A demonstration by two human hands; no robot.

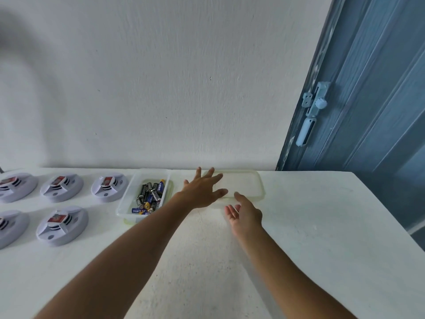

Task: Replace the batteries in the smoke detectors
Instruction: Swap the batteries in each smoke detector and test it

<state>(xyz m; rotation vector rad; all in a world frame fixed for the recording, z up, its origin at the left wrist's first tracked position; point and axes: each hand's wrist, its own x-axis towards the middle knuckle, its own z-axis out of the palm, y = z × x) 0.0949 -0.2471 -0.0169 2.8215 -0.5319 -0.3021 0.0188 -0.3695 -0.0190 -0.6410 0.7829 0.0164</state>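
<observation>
Hands (202, 192) beside "CELL" batteries (150, 196)

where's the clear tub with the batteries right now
In the head view the clear plastic tub of batteries sits on the white table, left of centre, between the white smoke detectors and the left hand.

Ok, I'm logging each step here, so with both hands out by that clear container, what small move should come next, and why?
Probably close both hands on the empty clear container and draw it nearer. The left hand lies spread over its near-left corner, the right hand is open just short of its rim, and nothing is held.
</observation>
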